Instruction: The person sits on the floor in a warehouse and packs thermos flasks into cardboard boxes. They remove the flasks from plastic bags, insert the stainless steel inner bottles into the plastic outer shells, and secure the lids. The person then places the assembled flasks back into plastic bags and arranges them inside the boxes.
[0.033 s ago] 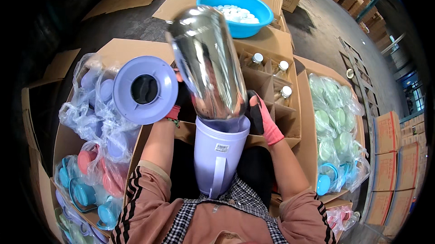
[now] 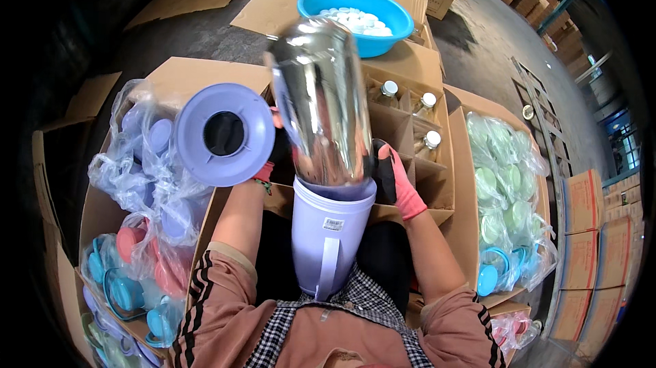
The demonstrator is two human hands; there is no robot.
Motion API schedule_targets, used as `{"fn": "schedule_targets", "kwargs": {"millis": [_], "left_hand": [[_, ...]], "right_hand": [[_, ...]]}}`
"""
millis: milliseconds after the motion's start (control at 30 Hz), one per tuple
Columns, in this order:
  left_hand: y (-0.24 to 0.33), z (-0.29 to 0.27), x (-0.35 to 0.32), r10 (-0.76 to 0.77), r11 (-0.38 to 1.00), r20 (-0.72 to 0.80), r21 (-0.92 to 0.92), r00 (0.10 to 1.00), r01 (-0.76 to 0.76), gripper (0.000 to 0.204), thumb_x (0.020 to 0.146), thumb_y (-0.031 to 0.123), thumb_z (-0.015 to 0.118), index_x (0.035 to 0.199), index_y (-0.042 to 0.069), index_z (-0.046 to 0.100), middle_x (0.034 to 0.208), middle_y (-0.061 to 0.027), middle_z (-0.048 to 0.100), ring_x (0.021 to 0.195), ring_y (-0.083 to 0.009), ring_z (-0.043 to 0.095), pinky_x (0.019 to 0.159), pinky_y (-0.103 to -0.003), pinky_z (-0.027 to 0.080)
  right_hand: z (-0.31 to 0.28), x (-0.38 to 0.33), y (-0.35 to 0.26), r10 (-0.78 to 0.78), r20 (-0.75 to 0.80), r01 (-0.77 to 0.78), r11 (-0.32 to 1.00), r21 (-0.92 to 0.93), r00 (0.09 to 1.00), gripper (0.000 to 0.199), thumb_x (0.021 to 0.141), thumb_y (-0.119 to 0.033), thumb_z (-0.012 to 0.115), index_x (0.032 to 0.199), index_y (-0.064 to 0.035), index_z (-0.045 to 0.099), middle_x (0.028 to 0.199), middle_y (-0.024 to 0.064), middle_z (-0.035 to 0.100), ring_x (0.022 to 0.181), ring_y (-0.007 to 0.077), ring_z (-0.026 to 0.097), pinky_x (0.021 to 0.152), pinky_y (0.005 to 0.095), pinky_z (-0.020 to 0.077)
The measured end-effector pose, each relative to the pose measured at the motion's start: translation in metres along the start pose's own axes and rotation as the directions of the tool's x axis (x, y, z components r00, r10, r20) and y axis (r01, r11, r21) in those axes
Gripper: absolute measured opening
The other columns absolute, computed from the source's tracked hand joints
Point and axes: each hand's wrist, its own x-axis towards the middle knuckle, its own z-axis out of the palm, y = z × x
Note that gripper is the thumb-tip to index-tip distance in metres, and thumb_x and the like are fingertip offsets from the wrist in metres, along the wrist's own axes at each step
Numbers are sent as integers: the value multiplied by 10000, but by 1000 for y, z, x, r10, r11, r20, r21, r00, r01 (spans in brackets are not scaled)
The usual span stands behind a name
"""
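A silvery glass flask liner (image 2: 321, 101) tilts away from me, its lower end inside the mouth of a lilac plastic jug shell (image 2: 331, 238) that has a handle and stands between my arms. My right hand (image 2: 398, 182), in a pink and black glove, grips the liner just above the shell's rim. My left hand (image 2: 268, 163) is mostly hidden behind a round lilac plastic ring with a centre hole (image 2: 224, 134), which it holds up to the left of the liner.
Ahead stands a divided cardboard box (image 2: 410, 122) holding more liners, and behind it a blue basin (image 2: 355, 9) of white caps. Bags of green and blue lids (image 2: 509, 197) lie to the right, bags of lilac, pink and blue parts (image 2: 137, 231) to the left. Stacked cartons (image 2: 588, 231) line the right.
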Motion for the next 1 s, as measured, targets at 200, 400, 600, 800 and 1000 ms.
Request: {"fn": "schedule_targets", "kwargs": {"millis": [200, 400, 600, 800, 1000], "left_hand": [[25, 40, -28, -282, 840, 435, -319, 855, 440, 393, 855, 290, 457, 1005, -70, 507, 905, -197, 570, 754, -232, 576, 662, -325, 487], [1, 2, -65, -275, 835, 200, -435, 940, 337, 291, 861, 262, 459, 977, 3, 523, 851, -125, 566, 737, -211, 555, 821, -368, 444], [26, 25, -80, -326, 895, 179, -259, 928, 364, 199, 828, 198, 501, 840, 10, 566, 734, -83, 567, 717, -191, 550, 985, -393, 315], [55, 59, -114, -355, 901, 174, -198, 919, 386, 272, 845, 189, 495, 1011, -26, 506, 858, -133, 559, 874, -194, 526, 746, -224, 444], [68, 67, -130, -361, 894, 166, -218, 918, 391, 419, 864, 340, 442, 1053, -30, 493, 1096, -215, 507, 1088, -322, 448, 943, -397, 360]], "right_hand": [[-5, 14, -10, -214, -108, 215, 977, -3, 971, 643, 757, -391, 634, 1263, -138, 329, 902, 36, 495, 627, 123, 518, 456, 246, 444], [31, -1, -38, -6, 120, 58, 898, -436, 993, 757, 726, -172, 695, 1325, -18, 258, 1234, 94, 378, 933, 134, 457, 763, 253, 444], [51, -27, -50, 234, 163, 104, 246, -964, 959, 557, 586, -329, 753, 982, -14, 519, 924, 96, 570, 807, 191, 552, 727, 316, 428], [68, -24, -48, 560, 253, 210, 142, -967, 789, 539, 542, -359, 744, 950, -56, 562, 875, 109, 600, 823, 233, 569, 727, 326, 435], [52, -72, -19, 245, 211, 78, 462, -883, 946, 524, 632, -399, 710, 968, -23, 572, 922, 107, 605, 880, 204, 564, 787, 308, 420]]}}
